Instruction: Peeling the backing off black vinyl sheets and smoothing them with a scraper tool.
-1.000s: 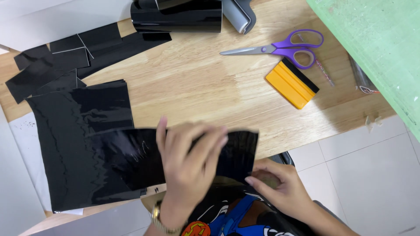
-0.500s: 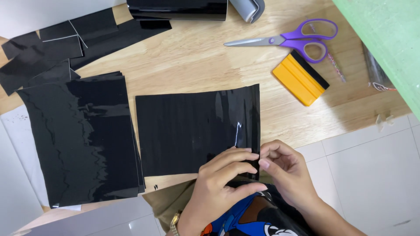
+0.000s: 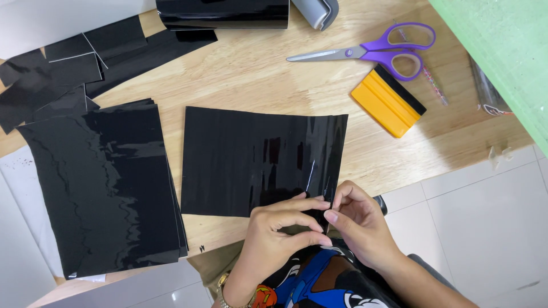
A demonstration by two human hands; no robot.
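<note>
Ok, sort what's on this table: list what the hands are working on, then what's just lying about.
In hand:
black glossy sheet, pinched at its near edge by the left hand and right hand.

Lying about:
stack of black sheets
black offcuts
black roll
purple scissors
yellow squeegee

glossy black rectangular film sheet [image 3: 251, 162] on the pale wooden table [image 3: 257, 74]; beyond it, purple-handled scissors [image 3: 371, 52] and a yellow black-edged plastic squeegee [image 3: 388, 101].

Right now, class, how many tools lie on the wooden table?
2: the purple-handled scissors near the far edge, and the yellow squeegee just below them. Others may be hidden outside the view.
</note>
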